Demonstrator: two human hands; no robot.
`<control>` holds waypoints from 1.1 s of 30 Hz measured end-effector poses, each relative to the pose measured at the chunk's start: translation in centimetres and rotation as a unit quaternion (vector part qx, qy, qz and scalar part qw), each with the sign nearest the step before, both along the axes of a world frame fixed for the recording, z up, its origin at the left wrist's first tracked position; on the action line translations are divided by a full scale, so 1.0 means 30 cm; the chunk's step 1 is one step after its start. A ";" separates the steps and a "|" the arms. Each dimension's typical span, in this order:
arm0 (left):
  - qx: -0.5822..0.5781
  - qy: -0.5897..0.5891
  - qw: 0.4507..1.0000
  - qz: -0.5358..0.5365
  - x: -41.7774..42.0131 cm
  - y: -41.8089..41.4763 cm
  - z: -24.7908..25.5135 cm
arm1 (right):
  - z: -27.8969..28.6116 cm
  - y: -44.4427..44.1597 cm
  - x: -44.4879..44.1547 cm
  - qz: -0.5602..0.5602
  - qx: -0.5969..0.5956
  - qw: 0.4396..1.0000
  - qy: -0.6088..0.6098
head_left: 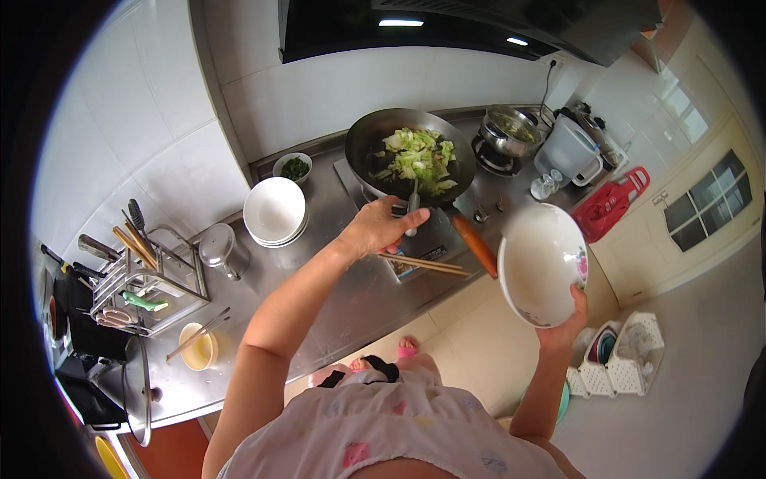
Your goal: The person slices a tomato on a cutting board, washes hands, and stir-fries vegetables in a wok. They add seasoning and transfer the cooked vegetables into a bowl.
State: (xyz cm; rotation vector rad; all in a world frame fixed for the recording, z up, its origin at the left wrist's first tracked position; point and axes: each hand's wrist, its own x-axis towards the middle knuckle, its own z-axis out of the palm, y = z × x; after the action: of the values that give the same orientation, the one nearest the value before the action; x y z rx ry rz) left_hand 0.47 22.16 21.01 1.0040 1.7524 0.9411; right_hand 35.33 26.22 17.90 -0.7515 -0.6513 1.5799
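My left hand [380, 227] is at the grey handle of a cooking utensil [414, 200], its thumb lying across the handle. The utensil's working end is hidden among chopped cabbage leaves [422, 155] in a dark wok [365, 141]. The wok's wooden handle [474, 245] points toward me. My right hand [565, 320] grips the rim of a white bowl [535, 269] with a floral pattern. That bowl is tilted, with its bare inside showing, to the right of the wok handle. A pair of wooden chopsticks [425, 263] lies below my left hand.
Stacked white bowls [274, 209] and a small bowl of chopped greens [294, 167] stand left of the wok. A steel pot [510, 130] sits on the right burner. Further left are a lidded metal pot [222, 248], a utensil rack [161, 281] and a yellowish bowl [198, 353].
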 end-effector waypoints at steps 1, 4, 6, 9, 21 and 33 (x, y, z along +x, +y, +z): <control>-0.005 -0.027 0.999 -0.020 -0.008 0.039 -0.015 | 0.003 0.054 -0.019 0.018 0.008 1.000 -0.009; -0.009 -0.100 0.993 -0.059 -0.056 0.097 -0.037 | -0.023 0.219 -0.064 0.065 0.006 0.997 -0.037; -0.042 -0.035 0.998 -0.033 -0.109 0.133 -0.058 | -0.041 0.331 -0.090 0.092 -0.001 0.994 -0.052; -0.125 0.145 0.982 0.005 -0.157 0.157 0.001 | -0.056 0.471 -0.145 0.118 -0.020 0.991 -0.065; -0.094 0.424 0.900 0.037 -0.108 0.053 0.009 | -0.059 0.693 -0.239 0.128 -0.007 0.988 -0.087; -0.060 0.451 0.888 0.072 -0.151 -0.002 0.222 | -0.036 0.791 -0.359 0.023 0.045 0.974 -0.222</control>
State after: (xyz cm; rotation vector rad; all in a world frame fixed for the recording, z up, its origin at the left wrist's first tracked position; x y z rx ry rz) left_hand -4.05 22.10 27.66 1.3621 2.6390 0.4326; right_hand 24.56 49.95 16.83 -1.0397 -1.0638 1.4206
